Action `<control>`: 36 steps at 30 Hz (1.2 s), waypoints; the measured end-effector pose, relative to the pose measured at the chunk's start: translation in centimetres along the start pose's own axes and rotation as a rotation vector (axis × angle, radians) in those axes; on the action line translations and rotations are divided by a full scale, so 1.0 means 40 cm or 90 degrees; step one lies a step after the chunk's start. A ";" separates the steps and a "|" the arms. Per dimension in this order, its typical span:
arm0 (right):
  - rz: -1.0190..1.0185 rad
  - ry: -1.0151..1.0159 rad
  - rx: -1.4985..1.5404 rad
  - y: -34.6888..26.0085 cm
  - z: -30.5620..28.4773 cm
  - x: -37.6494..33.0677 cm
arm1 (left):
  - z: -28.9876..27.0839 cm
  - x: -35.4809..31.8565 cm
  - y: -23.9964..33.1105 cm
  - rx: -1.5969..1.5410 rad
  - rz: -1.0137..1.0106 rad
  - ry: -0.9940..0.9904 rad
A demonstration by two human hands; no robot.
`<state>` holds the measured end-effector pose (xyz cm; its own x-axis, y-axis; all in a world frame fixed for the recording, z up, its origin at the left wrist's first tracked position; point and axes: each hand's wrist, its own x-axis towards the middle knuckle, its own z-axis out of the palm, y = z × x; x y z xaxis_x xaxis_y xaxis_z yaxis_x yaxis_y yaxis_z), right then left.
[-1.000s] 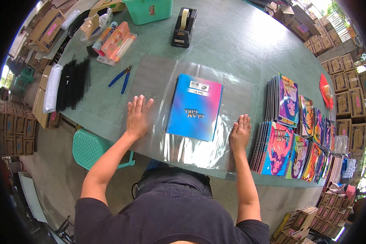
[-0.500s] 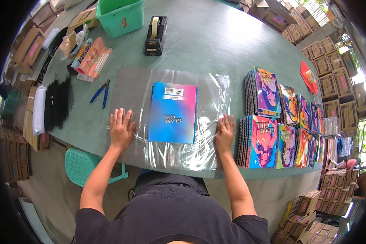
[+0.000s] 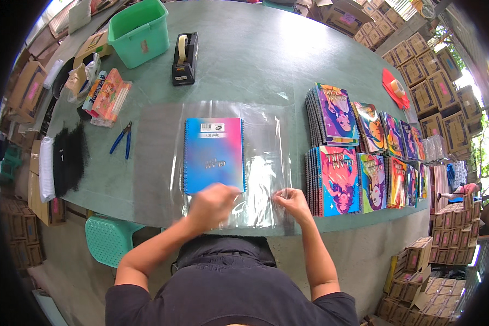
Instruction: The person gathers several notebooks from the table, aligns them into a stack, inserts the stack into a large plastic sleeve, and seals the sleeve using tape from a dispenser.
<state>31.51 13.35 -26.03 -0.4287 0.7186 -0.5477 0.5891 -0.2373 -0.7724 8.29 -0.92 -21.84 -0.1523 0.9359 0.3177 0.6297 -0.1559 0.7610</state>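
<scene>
A spiral notebook [image 3: 214, 152] with a blue-to-pink cover lies on a sheet of clear plastic film [image 3: 157, 163] spread over the table. My left hand [image 3: 216, 206] is over the notebook's lower edge, smeared by motion. Its fingers look curled, but whether they hold anything does not show. To the right of the notebook, my right hand [image 3: 294, 203] has thumb and fingers pinched together on the plastic film near its right side. Glare and creases run across the film between the two hands.
Stacks of spiral notebooks [image 3: 339, 182] stand at the right. Blue-handled pliers [image 3: 121, 142], black spiral wires [image 3: 70, 157] and pencil packs [image 3: 113, 98] lie left. A tape dispenser [image 3: 185, 60] and green bin [image 3: 138, 35] are farther back. A green stool [image 3: 111, 239] stands below the table's left edge.
My left hand has left the film's left side and moved right, to the notebook's lower edge. The right hand has gone from flat to pinching the film. The view has shifted slightly.
</scene>
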 end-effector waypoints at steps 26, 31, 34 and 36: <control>-0.072 -0.028 -0.191 -0.321 0.025 0.058 | 0.043 -0.007 0.058 0.036 0.104 -0.167; -0.237 -0.155 -0.383 -0.422 0.126 0.073 | -0.144 0.129 -0.171 0.212 -0.078 0.197; -0.340 -0.185 -0.510 -0.412 0.233 0.108 | -0.098 0.136 -0.317 0.249 -0.128 0.279; -0.370 -0.158 -0.523 -0.350 0.289 0.147 | -0.055 0.115 -0.325 0.133 -0.168 0.260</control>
<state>12.82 13.34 -22.16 -0.8702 0.4025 -0.2841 0.4923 0.6888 -0.5322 -2.28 4.73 -29.02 -0.5845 0.7287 0.3569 0.6618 0.1736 0.7293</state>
